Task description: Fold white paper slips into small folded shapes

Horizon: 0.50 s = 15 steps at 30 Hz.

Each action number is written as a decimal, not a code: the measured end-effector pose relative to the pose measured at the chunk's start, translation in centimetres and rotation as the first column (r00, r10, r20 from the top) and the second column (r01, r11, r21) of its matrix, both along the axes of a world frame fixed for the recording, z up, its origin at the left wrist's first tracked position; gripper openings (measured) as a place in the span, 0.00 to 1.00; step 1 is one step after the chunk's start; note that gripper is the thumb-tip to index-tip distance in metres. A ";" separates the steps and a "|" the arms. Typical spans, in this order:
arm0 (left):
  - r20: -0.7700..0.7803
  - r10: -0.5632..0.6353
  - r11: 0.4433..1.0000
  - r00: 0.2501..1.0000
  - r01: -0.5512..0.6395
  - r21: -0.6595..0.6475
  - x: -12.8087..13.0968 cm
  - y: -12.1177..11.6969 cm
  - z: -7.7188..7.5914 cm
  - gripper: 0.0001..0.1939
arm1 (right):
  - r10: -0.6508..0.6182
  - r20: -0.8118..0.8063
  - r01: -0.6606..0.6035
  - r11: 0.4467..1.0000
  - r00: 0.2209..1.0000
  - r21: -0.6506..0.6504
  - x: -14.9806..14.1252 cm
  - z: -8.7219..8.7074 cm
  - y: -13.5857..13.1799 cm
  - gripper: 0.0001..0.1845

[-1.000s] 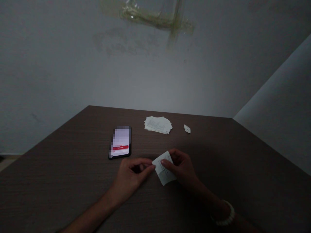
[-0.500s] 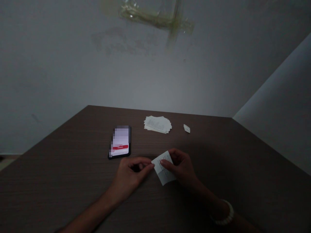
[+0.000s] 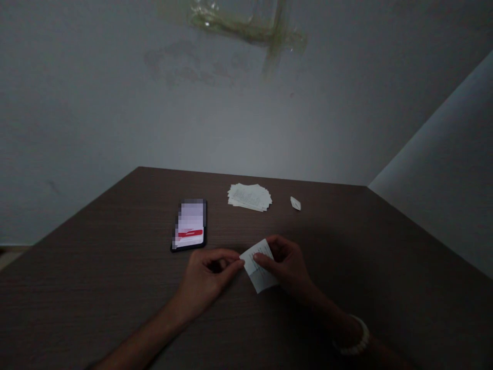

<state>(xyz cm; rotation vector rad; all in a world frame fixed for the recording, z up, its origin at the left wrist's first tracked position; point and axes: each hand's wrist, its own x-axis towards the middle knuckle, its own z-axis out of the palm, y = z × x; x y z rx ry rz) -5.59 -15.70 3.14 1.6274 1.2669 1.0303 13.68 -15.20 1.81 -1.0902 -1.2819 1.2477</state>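
Note:
A small piece of printed paper [image 3: 257,276] is held tilted above the table between both hands. My right hand [image 3: 288,262] grips its right side, the thumb lying across the print and the fingers behind. With thumb and forefinger, my left hand [image 3: 208,275] pinches the paper's upper left corner. Behind the hands lies a spread stack of printed paper slips [image 3: 250,197]. To the right of that stack rests a small folded scrap of paper [image 3: 295,203].
A phone [image 3: 189,226] with its screen lit lies left of the stack, near my left hand. The dark wooden table [image 3: 115,246] meets a grey wall [image 3: 231,133] at the back. Yellowed tape [image 3: 246,33] is stuck to the wall above.
Almost nothing differs; both hands keep hold of the paper in the same place. The whole view has shifted by a few pixels.

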 end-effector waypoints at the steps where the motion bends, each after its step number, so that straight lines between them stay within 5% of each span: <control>1: -0.006 0.001 1.000 1.000 -0.001 0.008 0.0 0.0 -0.1 0.09 | -0.001 0.007 0.001 1.000 1.000 0.001 0.0 0.0 0.0 0.13; 15: 0.034 -0.048 0.996 0.998 0.050 -0.079 -0.2 -0.1 0.5 0.12 | 0.065 -0.038 -0.067 0.997 0.997 -0.037 0.0 0.0 -0.2 0.13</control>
